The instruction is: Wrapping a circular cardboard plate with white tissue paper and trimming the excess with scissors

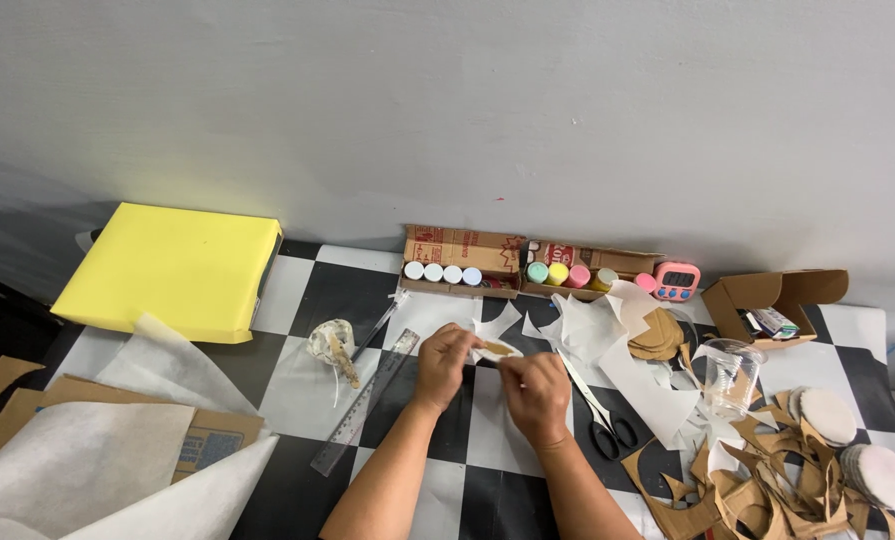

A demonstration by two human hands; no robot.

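My left hand (441,362) and my right hand (534,392) meet over the checkered tabletop (327,290), both pinching a small leaf-shaped brown cardboard piece backed with white paper (496,349). The left fingers grip its left end, the right fingers its lower right edge. Black-handled scissors (599,415) lie just right of my right hand. A clear ruler (365,400) lies to the left of my left forearm.
Two open cardboard boxes of paint bottles (507,270) stand at the back, a pink timer (676,281) beside them. A yellow foam block (172,265) sits far left. Cardboard scraps (757,480), a clear plastic cup (732,375) and white paper sheets (77,450) surround the work spot.
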